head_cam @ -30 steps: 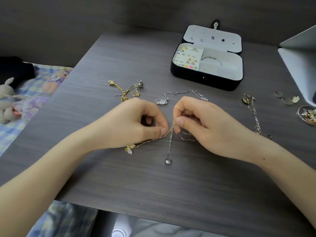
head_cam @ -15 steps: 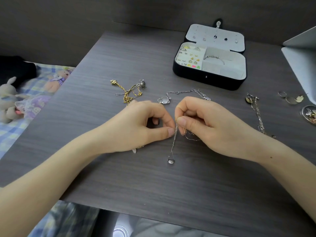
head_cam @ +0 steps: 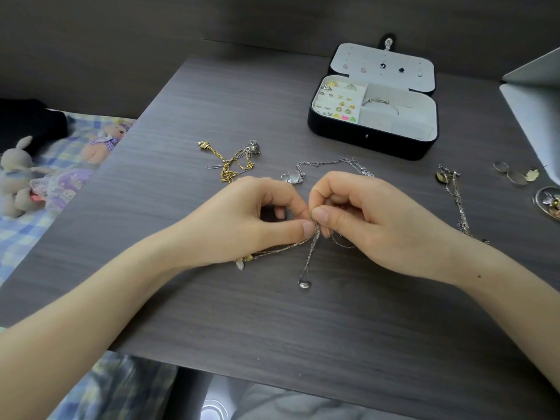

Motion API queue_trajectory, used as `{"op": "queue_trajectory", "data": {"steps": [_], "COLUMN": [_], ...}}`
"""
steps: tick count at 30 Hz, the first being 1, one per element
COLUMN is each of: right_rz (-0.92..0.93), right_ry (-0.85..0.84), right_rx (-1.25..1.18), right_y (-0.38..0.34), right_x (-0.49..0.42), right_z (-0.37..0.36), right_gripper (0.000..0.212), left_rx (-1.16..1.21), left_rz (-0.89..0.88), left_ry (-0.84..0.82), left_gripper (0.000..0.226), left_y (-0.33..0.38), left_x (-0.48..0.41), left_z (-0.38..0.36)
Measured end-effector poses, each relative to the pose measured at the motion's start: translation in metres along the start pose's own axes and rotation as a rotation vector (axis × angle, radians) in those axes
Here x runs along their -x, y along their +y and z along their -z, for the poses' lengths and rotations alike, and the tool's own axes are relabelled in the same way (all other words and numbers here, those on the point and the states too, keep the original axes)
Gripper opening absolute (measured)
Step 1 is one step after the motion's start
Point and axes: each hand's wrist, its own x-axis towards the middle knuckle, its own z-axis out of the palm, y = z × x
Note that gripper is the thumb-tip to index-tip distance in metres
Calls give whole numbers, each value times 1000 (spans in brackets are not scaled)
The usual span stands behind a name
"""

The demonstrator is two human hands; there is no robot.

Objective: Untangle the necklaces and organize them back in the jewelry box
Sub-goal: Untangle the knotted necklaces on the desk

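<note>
My left hand and my right hand meet at the table's middle, both pinching a knot of thin tangled necklaces. A silver chain with a drop pendant hangs down from the pinch onto the table. A second chain runs left under my left hand to a small gold and white pendant. The open black jewelry box stands at the back, with earrings on the left and a silver bracelet inside.
A gold chain tangle and a silver necklace with a pendant lie behind my hands. Another silver chain lies to the right, near rings and a small dish. Plush toys sit beyond the table's left edge.
The hands stayed pinched together at the knot. The chain toward the left pendant, bunched under my left hand half a second ago, is stretched out again, and the pendant shows.
</note>
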Motion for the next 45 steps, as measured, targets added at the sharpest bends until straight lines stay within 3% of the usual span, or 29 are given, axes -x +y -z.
{"op": "queue_trajectory", "data": {"steps": [13, 20, 22, 26, 31, 45], "right_rz": [-18, 106, 143, 80, 11, -72], "right_ry": [5, 153, 192, 250, 291, 165], "right_rx": [47, 399, 453, 350, 254, 71], "right_y": [4, 7, 7, 3, 4, 3], "right_x": [2, 6, 8, 11, 8, 13], "right_z": [2, -3, -5, -11, -18, -11], "right_gripper": [19, 2, 10, 23, 18, 11], "left_rx": [-2, 21, 13, -9, -58, -5], "left_rz": [71, 81, 78, 67, 35, 50], "left_ry": [28, 33, 34, 39, 61, 86], "left_gripper": [25, 23, 22, 21, 23, 18], "left_y": [-1, 0, 0, -2, -3, -4], "left_x": [3, 5, 5, 5, 5, 9], "left_z": [-1, 1, 0, 0, -2, 4]}}
